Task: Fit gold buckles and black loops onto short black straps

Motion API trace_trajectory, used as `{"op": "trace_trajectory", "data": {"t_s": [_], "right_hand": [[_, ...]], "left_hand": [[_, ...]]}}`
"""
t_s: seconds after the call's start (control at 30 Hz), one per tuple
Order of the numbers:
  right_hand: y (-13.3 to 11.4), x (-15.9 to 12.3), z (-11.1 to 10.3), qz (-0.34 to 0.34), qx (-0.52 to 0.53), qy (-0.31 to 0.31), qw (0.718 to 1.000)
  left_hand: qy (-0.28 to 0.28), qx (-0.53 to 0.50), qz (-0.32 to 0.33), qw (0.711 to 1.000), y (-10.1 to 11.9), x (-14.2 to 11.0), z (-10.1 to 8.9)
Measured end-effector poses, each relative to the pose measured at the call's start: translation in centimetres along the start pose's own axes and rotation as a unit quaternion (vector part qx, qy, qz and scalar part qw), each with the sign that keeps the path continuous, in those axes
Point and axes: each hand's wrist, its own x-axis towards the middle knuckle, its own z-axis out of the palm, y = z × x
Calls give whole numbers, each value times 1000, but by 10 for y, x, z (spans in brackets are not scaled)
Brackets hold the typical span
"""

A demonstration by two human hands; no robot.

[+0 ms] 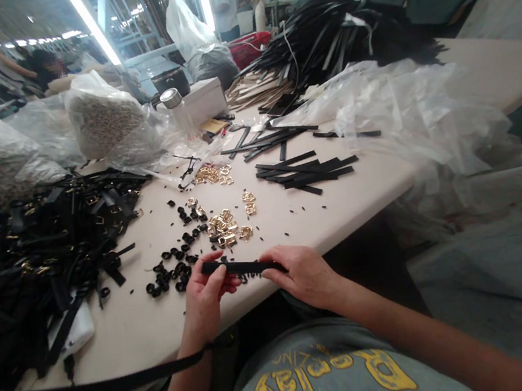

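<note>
My left hand (207,294) and my right hand (304,275) both pinch a short black strap (245,267) at the table's near edge, one hand on each end. Just beyond the strap lie several small black loops (174,273) and several gold buckles (226,225). More gold buckles (212,174) sit further back. A pile of cut black strips (307,171) lies to the right of the buckles.
A big heap of black straps with buckles (26,261) fills the left of the beige table (137,323). Clear plastic sheeting (408,117) drapes the right edge. Bags (103,118), a white box (202,98) and more black straps (328,31) stand at the back. People work far behind.
</note>
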Motion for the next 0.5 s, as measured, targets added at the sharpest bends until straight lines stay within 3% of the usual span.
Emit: {"op": "trace_trajectory", "data": {"t_s": [0.1, 0.23, 0.43, 0.5], "right_hand": [[-10, 1, 10, -29, 21, 3, 999], [-11, 0, 19, -41, 49, 53, 997], [-8, -1, 18, 14, 137, 26, 990], [-7, 0, 17, 38, 212, 17, 976]], "left_hand": [[-23, -3, -5, 1000, -4, -6, 4], [-32, -28, -18, 999, -7, -13, 9], [-34, -39, -29, 998, -9, -17, 12], [-35, -55, -24, 998, -10, -17, 12]]}}
